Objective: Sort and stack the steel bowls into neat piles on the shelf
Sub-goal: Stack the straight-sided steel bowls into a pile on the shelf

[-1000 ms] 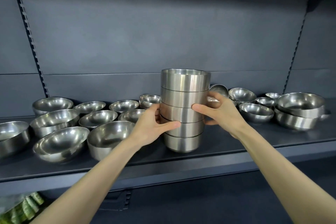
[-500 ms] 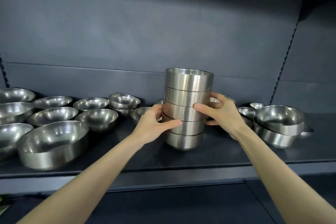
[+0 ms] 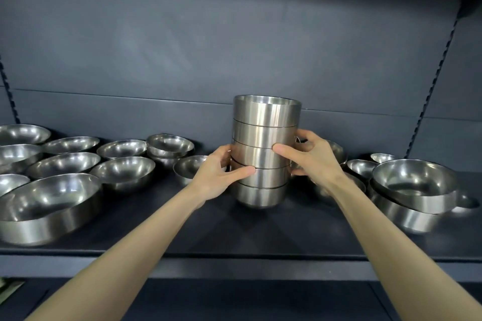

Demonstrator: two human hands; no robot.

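A tall stack of several straight-sided steel bowls (image 3: 266, 135) stands at the middle of the dark shelf (image 3: 260, 229). My left hand (image 3: 219, 177) grips its lower left side, thumb across the front. My right hand (image 3: 313, 159) clasps the right side a little higher, fingers wrapped behind. Whether the stack's base touches the shelf or is held just above it, I cannot tell. Loose round steel bowls (image 3: 122, 169) lie spread over the left part of the shelf.
A large bowl (image 3: 47, 206) sits at the front left. On the right, two nested big bowls (image 3: 414, 187) lean together, with small bowls (image 3: 362, 167) behind them. The shelf's back panel is close behind the stack. A lower shelf lies below the front edge.
The view has shifted right and closer. My hands stay on the stack, which has kept its place between the two bowl groups.
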